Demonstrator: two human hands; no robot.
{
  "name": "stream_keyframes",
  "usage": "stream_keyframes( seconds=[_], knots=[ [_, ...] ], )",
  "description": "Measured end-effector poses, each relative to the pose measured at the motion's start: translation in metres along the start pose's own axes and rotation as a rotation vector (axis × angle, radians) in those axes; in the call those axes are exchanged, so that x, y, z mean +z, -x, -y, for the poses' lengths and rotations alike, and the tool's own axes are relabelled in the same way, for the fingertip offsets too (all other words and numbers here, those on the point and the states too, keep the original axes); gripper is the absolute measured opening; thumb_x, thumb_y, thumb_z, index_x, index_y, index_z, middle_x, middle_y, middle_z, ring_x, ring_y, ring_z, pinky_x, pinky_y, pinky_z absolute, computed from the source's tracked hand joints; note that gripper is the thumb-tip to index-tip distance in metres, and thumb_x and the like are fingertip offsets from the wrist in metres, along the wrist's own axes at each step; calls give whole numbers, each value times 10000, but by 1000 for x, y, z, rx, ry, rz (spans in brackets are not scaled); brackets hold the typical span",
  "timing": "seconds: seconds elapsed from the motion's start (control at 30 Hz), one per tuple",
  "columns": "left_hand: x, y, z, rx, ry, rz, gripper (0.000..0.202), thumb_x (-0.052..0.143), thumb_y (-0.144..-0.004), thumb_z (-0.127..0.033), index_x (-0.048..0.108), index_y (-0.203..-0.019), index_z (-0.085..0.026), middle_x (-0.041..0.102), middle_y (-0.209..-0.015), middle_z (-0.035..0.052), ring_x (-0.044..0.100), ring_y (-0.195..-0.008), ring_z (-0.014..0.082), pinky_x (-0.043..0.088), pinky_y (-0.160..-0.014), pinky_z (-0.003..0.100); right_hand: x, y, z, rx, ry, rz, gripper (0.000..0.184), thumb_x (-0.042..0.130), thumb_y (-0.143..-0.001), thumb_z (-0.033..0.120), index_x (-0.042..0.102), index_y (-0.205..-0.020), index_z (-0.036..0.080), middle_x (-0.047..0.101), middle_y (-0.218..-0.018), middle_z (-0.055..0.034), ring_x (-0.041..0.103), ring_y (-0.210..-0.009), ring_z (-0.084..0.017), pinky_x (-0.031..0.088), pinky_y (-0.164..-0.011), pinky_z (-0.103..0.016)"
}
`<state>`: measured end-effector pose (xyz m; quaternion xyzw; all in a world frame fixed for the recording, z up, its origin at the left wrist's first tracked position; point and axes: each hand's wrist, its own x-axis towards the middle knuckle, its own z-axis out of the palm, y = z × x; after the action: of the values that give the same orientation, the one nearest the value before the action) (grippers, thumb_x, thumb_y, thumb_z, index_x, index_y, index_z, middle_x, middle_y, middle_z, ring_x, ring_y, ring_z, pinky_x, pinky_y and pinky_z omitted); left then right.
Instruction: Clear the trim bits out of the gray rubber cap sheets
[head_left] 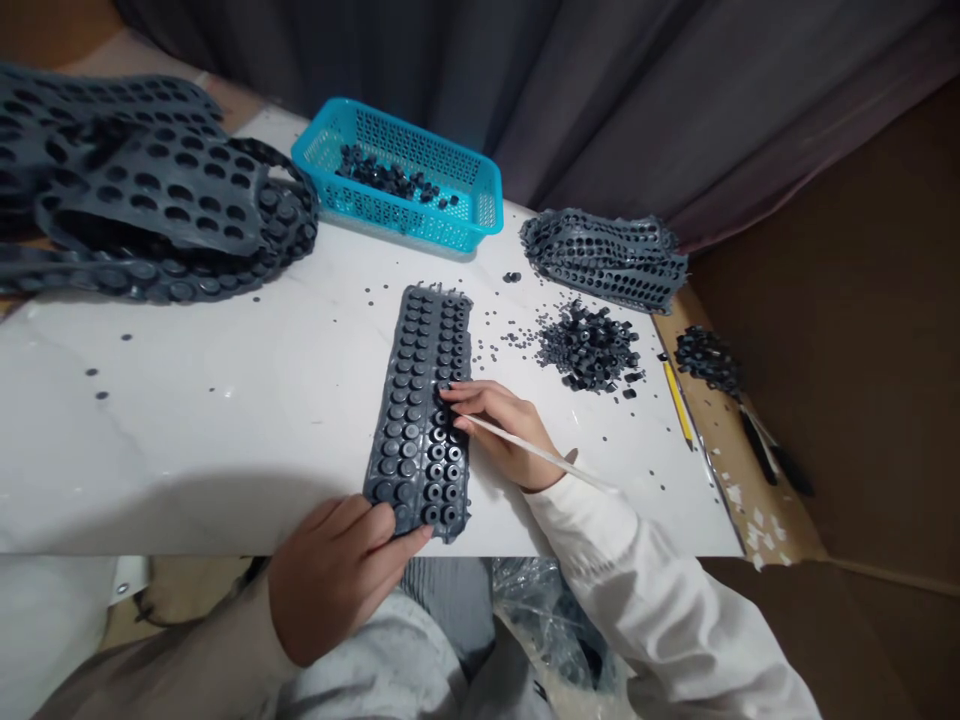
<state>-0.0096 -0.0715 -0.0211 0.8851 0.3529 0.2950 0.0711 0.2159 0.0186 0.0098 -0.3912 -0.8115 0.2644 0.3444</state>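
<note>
A long dark rubber strip point(421, 400) studded with round moulded pieces lies lengthwise on the white table point(225, 420). My left hand point(337, 570) presses flat on the strip's near end at the table's front edge, fingers stretched out. My right hand point(499, 425) rests at the strip's right edge about halfway along, fingers pinched round a thin pale stick point(540, 455) whose tip meets the strip. A pile of small loose black rubber pieces point(589, 348) lies just right of the strip.
A turquoise basket point(401, 180) holding several black pieces stands at the back. A stack of punched rubber sheets point(142, 190) fills the far left; another stack point(607, 258) lies far right. A yellow pencil point(677, 400) and more pieces point(705, 360) sit on cardboard at right.
</note>
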Motion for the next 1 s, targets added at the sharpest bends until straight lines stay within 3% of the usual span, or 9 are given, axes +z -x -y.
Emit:
stream_keyframes(
  seconds=[0.1,0.2,0.3,0.43,0.7,0.83,0.9,1.0],
  knots=[
    [0,0,1,1,1,0,230,562,-836,-142,656,-1018,-247,500,-671,-2,407,-643,161,301,-612,331,-4,-4,-5,-56,181,0,86,497,-902,205,574,-866,199,673,-1072,-119,615,-1024,-190,531,-862,-389],
    [0,-1,1,11,3,-9,232,563,-834,-141,654,-1022,-243,497,-670,-1,406,-642,161,300,-614,326,-9,-8,-8,-17,272,-111,90,486,-905,203,570,-873,195,664,-1093,-127,618,-1014,-199,523,-859,-408],
    [0,-1,1,11,1,-14,223,561,-837,-149,655,-1015,-245,490,-662,-1,404,-637,158,296,-612,323,-11,-10,-6,45,117,-163,37,525,-886,195,560,-896,191,673,-1070,-122,624,-1029,-192,518,-880,-395],
    [-1,-1,1,6,-7,-10,222,566,-832,-146,657,-1008,-246,485,-664,-1,410,-640,153,297,-615,317,-7,-9,-4,50,-64,-42,38,568,-865,209,565,-899,192,666,-1104,-115,576,-1124,-195,476,-956,-431],
    [-1,-1,1,13,-20,-5,229,579,-824,-153,656,-1016,-251,485,-671,-2,417,-643,151,301,-611,319,-4,-14,-17,-78,136,-1,64,517,-892,216,578,-877,202,682,-1057,-105,624,-1009,-177,531,-850,-361],
    [0,0,1,10,-3,-5,235,569,-830,-150,655,-1024,-251,494,-675,-1,408,-640,156,304,-618,327,-13,-22,-22,-9,257,-170,103,475,-911,235,573,-889,212,676,-1088,-102,640,-994,-188,532,-828,-367],
    [0,0,1,8,9,4,234,559,-835,-151,655,-1024,-249,492,-666,1,401,-638,162,301,-619,331,-15,-24,-22,41,193,-195,74,501,-901,244,567,-893,213,681,-1079,-100,642,-1006,-191,528,-846,-372],
    [0,0,0,-4,10,20,237,538,-845,-151,656,-1022,-255,488,-656,2,399,-641,171,295,-618,337,-14,-22,-20,54,-3,-93,57,546,-878,246,564,-901,197,669,-1105,-120,609,-1086,-195,501,-919,-391]
  ],
)
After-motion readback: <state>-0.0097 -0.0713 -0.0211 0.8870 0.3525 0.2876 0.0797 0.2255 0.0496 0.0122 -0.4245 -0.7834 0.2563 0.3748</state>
